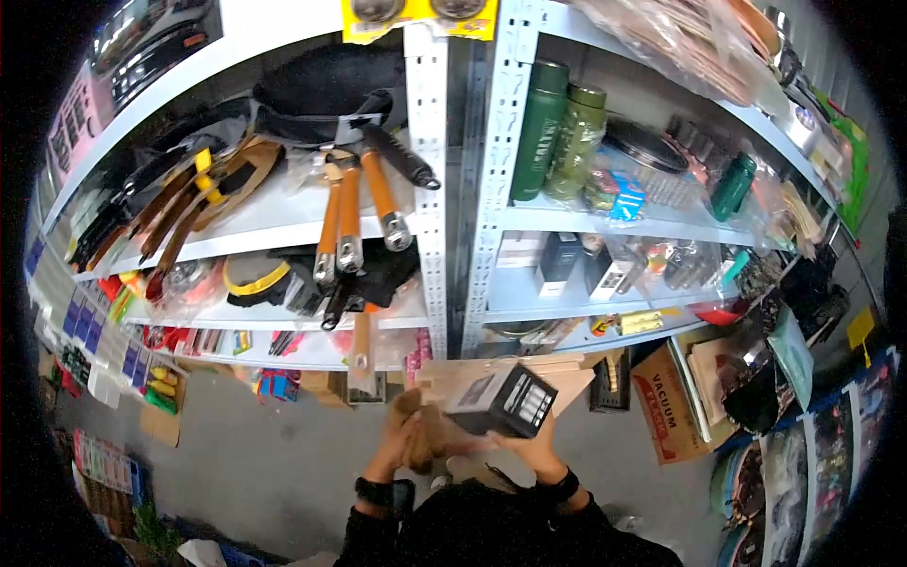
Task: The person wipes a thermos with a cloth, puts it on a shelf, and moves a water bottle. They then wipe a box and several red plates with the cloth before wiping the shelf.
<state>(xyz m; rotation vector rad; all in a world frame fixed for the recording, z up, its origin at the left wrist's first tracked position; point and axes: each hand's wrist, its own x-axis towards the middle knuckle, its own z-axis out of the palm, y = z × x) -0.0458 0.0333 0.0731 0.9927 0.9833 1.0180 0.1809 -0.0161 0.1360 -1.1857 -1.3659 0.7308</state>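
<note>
Near the bottom middle, my right hand [531, 446] is closed on a dark box [501, 402] with a white printed pattern on its end. My left hand [402, 439] is just left of the box, its fingers bent beside a brown, blurred item [423, 444]; what it grips is hard to make out. Flat light-brown cardboard pieces [567, 370] lie behind and partly under the box. Both wrists wear black bands.
White metal shelves [321, 231] hold pans with wooden handles [348, 217]. The right shelves carry green bottles [540, 132] and small boxes [559, 263]. On the grey floor [274, 472] stands a carton marked VACUUM [666, 406].
</note>
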